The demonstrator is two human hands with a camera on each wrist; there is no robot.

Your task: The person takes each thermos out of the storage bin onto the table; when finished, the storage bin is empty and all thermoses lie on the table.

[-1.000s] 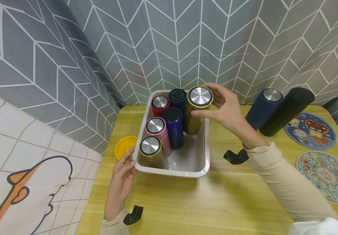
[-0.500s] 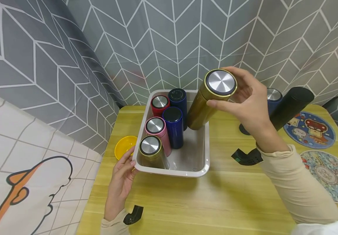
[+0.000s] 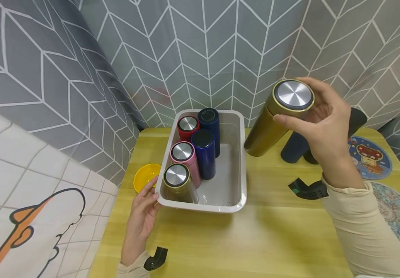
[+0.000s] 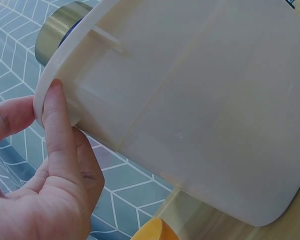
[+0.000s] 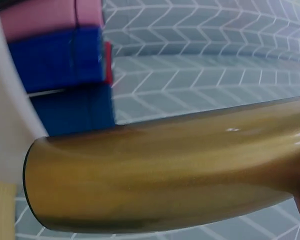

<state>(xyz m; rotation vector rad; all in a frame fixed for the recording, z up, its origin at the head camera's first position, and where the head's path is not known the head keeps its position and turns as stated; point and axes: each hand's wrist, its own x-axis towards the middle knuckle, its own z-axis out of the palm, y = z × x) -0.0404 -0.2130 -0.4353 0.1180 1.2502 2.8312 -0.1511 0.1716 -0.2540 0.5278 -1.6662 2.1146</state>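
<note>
My right hand [image 3: 328, 119] grips a gold thermos [image 3: 269, 125] near its silver-topped lid. The thermos tilts, its base just right of the bin's right rim in the head view; its gold body spans the right wrist view. With thumb and fingers, my left hand [image 3: 144, 210] pinches the near left corner of the white plastic bin [image 3: 243, 166]. In the left wrist view the fingers [image 4: 60, 135] lie against the bin's outer wall. Inside the bin stand a red thermos [image 3: 188, 133], a pink one [image 3: 190, 166], two blue ones and another gold thermos [image 3: 184, 193].
A yellow bowl [image 3: 145, 175] sits left of the bin. Beyond my right hand stand a dark blue thermos [image 3: 294, 148] and a black one [image 3: 356, 121], partly hidden. Two round patterned mats lie at the table's right, the blue mat [image 3: 373, 162] behind the floral mat [image 3: 394, 210].
My right hand has lifted the gold thermos up out of the bin and carried it right, past the rim, tilting it. My left hand stays on the bin's corner.
</note>
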